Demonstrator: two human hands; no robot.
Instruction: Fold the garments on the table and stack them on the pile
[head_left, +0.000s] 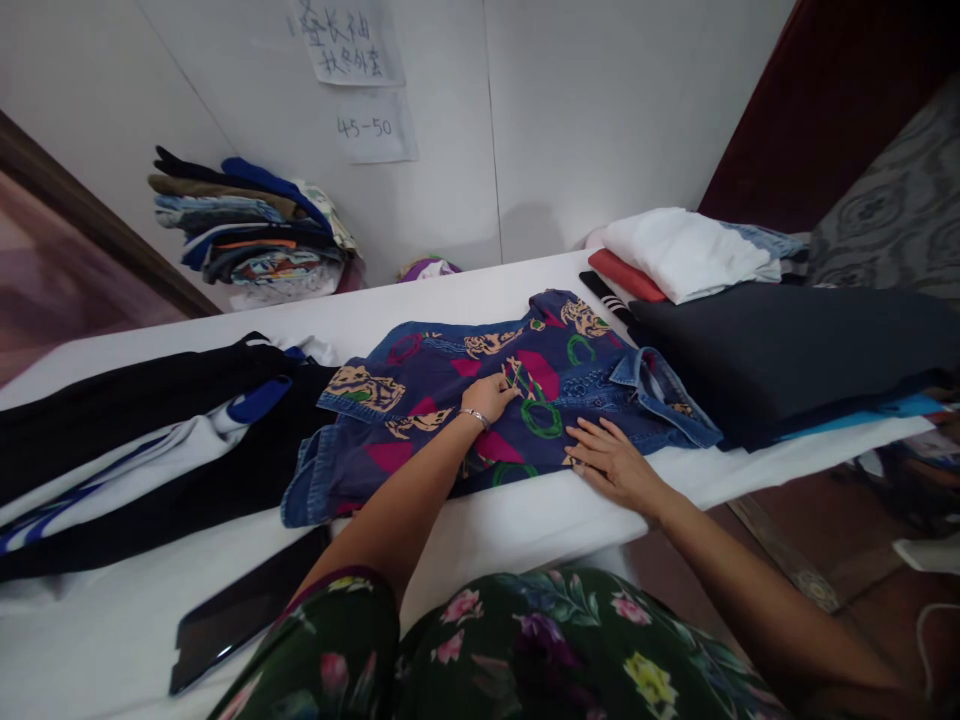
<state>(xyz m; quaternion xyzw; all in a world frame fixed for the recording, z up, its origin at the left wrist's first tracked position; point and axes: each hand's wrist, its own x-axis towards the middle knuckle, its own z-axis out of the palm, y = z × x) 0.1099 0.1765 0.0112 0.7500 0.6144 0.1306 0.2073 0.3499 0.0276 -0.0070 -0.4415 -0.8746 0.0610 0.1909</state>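
Observation:
A blue denim jacket (427, 390) with bright patches of magenta, green rings and tan figures lies across the white table, its collar (660, 390) toward the right. My left hand (491, 395), a bracelet at its wrist, rests on the middle of the jacket with fingers drawn together in a pinch on the cloth. Near the front edge of the jacket, my right hand (611, 462) lies flat with fingers spread, touching the fabric.
Black and white garments (187, 440) lie at the left, with a dark phone or tablet (240, 610) in front. Folded clothes are stacked (255, 225) at the back left. Dark folded garments (795, 350) lie at the right, below a white one (679, 250). Handwritten papers hang on the wall.

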